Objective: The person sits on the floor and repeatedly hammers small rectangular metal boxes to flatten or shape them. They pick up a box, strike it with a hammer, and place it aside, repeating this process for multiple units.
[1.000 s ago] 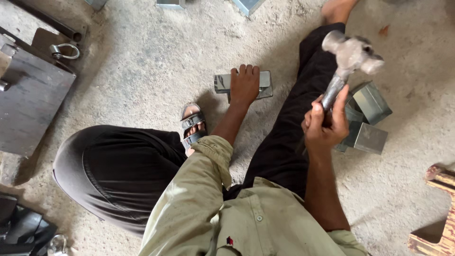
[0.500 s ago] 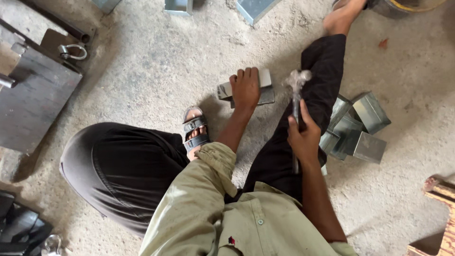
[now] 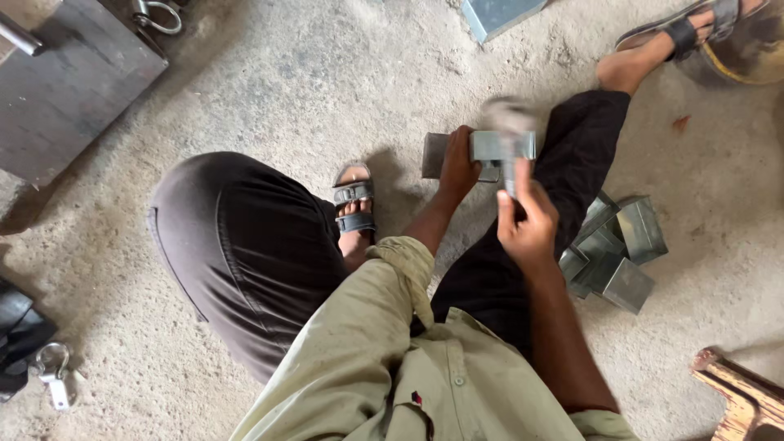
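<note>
I sit on a concrete floor with one knee bent. My left hand (image 3: 457, 167) presses down on a folded sheet-metal piece (image 3: 490, 147) that lies on a dark flat block (image 3: 433, 155) on the floor. My right hand (image 3: 527, 220) grips the handle of a hammer (image 3: 508, 135); its head is blurred and sits right over the metal piece. My black-trousered leg stretches out to the right of the piece.
A pile of folded sheet-metal boxes (image 3: 616, 245) lies by my right leg. Another metal piece (image 3: 498, 15) is at the top. A dark steel plate (image 3: 69, 90) with a shackle (image 3: 159, 15) is at upper left. A wooden object (image 3: 743, 396) sits at lower right.
The hammer was raised high on the right a second ago; my right hand has swung it down and left onto the metal piece. My left hand has stayed on the piece.
</note>
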